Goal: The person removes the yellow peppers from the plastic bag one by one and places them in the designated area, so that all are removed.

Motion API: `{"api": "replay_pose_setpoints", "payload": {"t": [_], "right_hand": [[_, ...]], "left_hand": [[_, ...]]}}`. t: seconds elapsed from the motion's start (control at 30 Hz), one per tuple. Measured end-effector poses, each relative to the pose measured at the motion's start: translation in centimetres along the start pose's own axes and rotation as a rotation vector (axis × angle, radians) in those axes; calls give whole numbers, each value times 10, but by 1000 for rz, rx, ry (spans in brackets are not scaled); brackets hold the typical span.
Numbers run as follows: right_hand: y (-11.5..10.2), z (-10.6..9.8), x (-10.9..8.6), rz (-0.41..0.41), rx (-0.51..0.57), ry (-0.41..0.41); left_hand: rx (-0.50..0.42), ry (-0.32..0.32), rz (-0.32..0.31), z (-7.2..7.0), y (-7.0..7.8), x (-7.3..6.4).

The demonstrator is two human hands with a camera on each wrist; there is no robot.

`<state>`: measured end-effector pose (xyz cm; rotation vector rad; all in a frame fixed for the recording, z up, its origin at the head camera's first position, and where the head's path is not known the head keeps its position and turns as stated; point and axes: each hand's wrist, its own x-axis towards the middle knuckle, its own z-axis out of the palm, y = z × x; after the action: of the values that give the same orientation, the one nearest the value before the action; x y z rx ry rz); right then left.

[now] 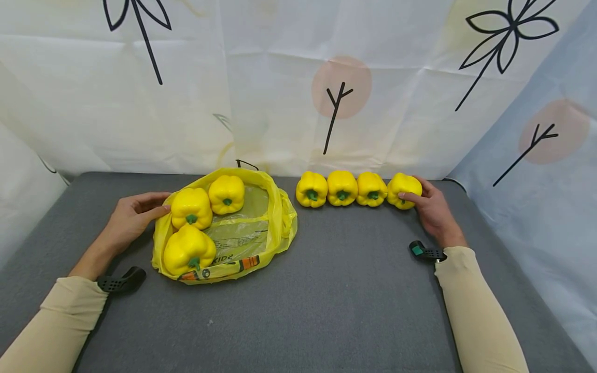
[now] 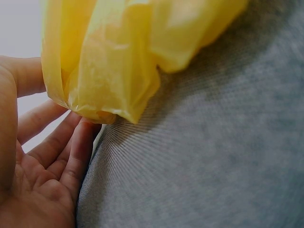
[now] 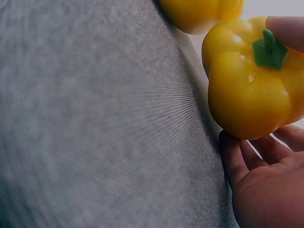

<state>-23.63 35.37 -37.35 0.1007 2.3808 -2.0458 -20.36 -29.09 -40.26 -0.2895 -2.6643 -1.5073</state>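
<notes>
My left hand (image 1: 126, 220) pinches the left rim of a yellow plastic bag (image 1: 283, 220), which lies with its mouth spread wide. Close up in the left wrist view, crumpled bag film (image 2: 114, 61) covers the fingertips. Inside the bag, three yellow bell peppers with green stems sit toward the left: one at the back (image 1: 227, 192), one in the middle (image 1: 190, 204) and one in front (image 1: 184, 248). At the right, my right hand (image 1: 437, 215) grips the end bell pepper (image 1: 400, 185) of a row, thumb by the green stem and fingers around its far side.
Three more bell peppers (image 1: 342, 186) continue that row leftward along the back of the grey table (image 1: 326, 290). A white printed cloth (image 1: 275, 103) hangs right behind the table, and another (image 1: 550, 207) along the right side.
</notes>
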Motion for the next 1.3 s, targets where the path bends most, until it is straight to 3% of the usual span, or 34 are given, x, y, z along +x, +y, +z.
{"api": "replay_pose_setpoints", "payload": {"t": [0.47,1.3], "right_hand": [[-2,5,-3,0,-90,-19],[3,6,-2,-50,-107,-46]], "left_hand": [[2,0,-2,0,0,-1],[-8,-7,8,-1,2,-2]]}}
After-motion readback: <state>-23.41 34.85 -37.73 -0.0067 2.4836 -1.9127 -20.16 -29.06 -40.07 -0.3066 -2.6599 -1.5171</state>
